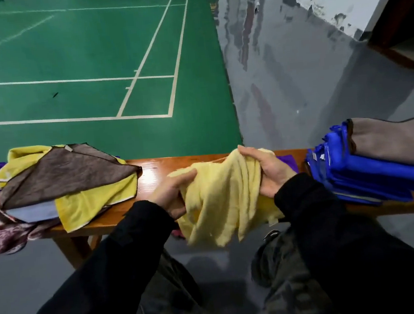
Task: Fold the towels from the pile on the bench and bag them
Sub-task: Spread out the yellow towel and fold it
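A head-worn camera looks down at a wooden bench (151,169) that runs across the middle of the view, with a green sports court (77,55) marked in white lines behind it on the left and grey floor (295,85) on the right.

At the far left, a loose pile of unfolded towels (52,187) sits on the bench end and spills over its front edge. A dark brown towel (63,175) lies on top, a bright yellow towel (96,203) hangs out beneath it, and a patterned maroon cloth (3,237) droops at the lower left.

In the centre, a person in black sleeves holds a crumpled pale yellow towel (220,198) just above the bench's front edge. The left hand (171,193) grips the towel's left side, fingers curled into the fabric. The right hand (270,171) grips its right side, fingers closed over a bunched fold at the top. The cloth sags between the hands and hangs down in front of the bench.

Just behind the right hand, a purple cloth (288,161) lies flat on the bench.

At the far right, a stack of folded towels (369,176) rests on the bench: many blue ones, with a grey-brown folded towel (389,139) on top.

At the bottom, the person's dark trousers (283,276) show between the sleeves.
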Tool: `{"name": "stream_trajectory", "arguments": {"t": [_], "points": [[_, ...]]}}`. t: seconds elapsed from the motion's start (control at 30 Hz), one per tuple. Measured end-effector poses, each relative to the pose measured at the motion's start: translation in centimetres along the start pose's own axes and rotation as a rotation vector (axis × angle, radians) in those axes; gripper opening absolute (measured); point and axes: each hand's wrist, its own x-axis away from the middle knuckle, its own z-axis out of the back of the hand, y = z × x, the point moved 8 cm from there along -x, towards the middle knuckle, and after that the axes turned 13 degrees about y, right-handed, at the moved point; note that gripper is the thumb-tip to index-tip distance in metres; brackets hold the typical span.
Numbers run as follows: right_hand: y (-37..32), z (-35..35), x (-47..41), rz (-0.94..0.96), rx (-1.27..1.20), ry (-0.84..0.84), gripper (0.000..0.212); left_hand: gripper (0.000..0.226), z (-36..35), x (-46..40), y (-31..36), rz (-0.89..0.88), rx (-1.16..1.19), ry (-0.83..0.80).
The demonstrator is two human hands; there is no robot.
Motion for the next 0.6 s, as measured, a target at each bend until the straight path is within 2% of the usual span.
{"name": "stream_trajectory", "arguments": {"t": [0.13, 0.27, 0.33, 0.4, 0.43, 0.5, 0.53, 0.6], "points": [[0.5, 2.1, -0.5, -0.08, 0.348, 0.078, 0.028, 0.036, 2.4, -0.8, 2.1, -0.134, 0.041, 0.105], [-0.4, 3.8, -0.3, -0.051, 0.06, 0.109, 0.026, 0.029, 5.6, -1.7, 3.7, -0.237, -0.12, 0.279], [0.0, 4.1, 0.0, -0.074, 0.07, 0.071, 0.025, 0.035, 6.6, -1.7, 5.4, -0.303, -0.152, 0.328], [0.3, 4.2, 0.1, -0.073, 0.088, 0.079, 0.018, 0.049, 6.5, -1.6, 5.8, -0.256, -0.064, 0.229], [0.2, 4.2, 0.0, -0.052, 0.001, 0.082, 0.016, 0.053, 6.3, -1.5, 5.3, -0.204, 0.007, 0.14], [-0.3, 4.2, -0.3, -0.007, -0.239, 0.029, 0.03, 0.062, 6.2, -1.7, 3.2, -0.138, 0.05, 0.012], [-0.2, 3.9, -0.3, -0.007, -0.261, -0.019, 0.039, 0.06, 6.0, -1.5, 2.3, -0.142, 0.019, -0.03], [1.0, 3.4, -0.3, -0.042, -0.07, -0.029, 0.042, 0.039, 6.7, -1.7, 2.0, -0.226, -0.049, 0.021]]}}
